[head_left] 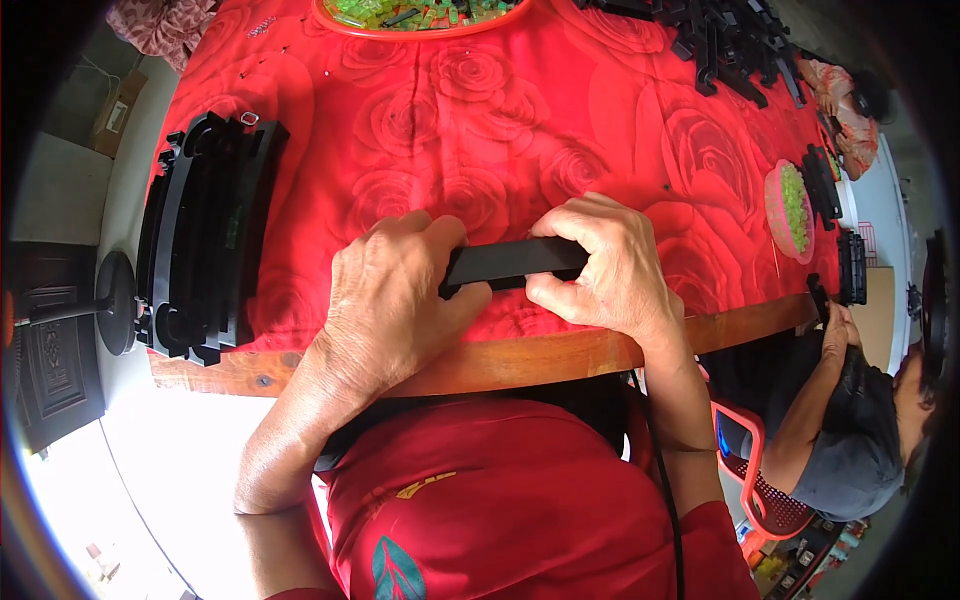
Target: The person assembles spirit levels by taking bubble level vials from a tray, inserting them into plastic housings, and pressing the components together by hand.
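I hold a long black plastic bar (512, 262) level above the near edge of the table. My left hand (395, 295) is closed around its left end. Pinching its right end between thumb and fingers is my right hand (608, 262). Only the bar's middle shows between the hands. It hangs over a red cloth with a rose pattern (480, 130) that covers the wooden table (520, 360).
A stack of curved black plastic parts (205, 235) lies at the left. An orange tray of green pieces (420, 15) is at the far edge, a heap of black parts (725, 45) at far right. A pink bowl of green pieces (790, 210) sits beside a seated person (850, 420) at the right.
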Tool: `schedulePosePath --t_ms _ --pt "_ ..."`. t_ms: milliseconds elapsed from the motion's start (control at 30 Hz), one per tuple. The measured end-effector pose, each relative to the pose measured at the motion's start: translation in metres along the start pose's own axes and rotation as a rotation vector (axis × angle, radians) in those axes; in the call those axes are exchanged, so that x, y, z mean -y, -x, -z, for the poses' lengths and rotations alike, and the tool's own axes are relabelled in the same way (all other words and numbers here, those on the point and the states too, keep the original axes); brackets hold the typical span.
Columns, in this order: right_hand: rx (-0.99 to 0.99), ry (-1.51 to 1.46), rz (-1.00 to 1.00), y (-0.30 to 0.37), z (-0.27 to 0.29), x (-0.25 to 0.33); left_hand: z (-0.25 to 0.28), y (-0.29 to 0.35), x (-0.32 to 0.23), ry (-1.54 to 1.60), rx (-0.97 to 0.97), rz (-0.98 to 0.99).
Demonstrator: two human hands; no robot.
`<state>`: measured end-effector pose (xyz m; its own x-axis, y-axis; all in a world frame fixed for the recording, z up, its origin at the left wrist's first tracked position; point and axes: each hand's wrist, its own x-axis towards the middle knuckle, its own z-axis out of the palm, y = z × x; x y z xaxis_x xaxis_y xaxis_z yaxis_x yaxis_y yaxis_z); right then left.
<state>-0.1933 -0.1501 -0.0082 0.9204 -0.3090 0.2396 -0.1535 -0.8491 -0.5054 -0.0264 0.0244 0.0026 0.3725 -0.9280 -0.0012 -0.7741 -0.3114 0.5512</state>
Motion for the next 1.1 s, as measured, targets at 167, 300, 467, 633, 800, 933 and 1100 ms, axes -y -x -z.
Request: schedulePosePath --t_ms 167,300,467,633,800,933,1100 --pt "-0.077 0.036 0.053 0.001 -0.007 -0.005 -0.008 0.001 0.001 -0.022 -0.079 -0.039" --pt "-0.142 0.044 0.123 0.002 -0.010 -0.010 -0.015 0.002 0.002 -0.046 -0.117 -0.074" --pt "-0.162 0.074 0.180 0.004 -0.005 -0.010 -0.017 0.004 0.001 -0.041 -0.222 -0.155" --pt "-0.361 0.248 0.301 0.003 0.002 -0.001 -0.010 0.005 -0.001 -0.165 -0.338 -0.258" --pt "-0.452 0.326 0.340 0.007 -0.002 0.002 -0.015 0.006 0.000 -0.215 -0.456 -0.338" --pt "-0.534 0.395 0.372 0.004 -0.005 0.001 -0.018 0.004 0.003 -0.243 -0.512 -0.389" --pt "-0.558 0.439 0.393 0.007 -0.003 0.002 -0.021 0.004 0.004 -0.254 -0.542 -0.426"
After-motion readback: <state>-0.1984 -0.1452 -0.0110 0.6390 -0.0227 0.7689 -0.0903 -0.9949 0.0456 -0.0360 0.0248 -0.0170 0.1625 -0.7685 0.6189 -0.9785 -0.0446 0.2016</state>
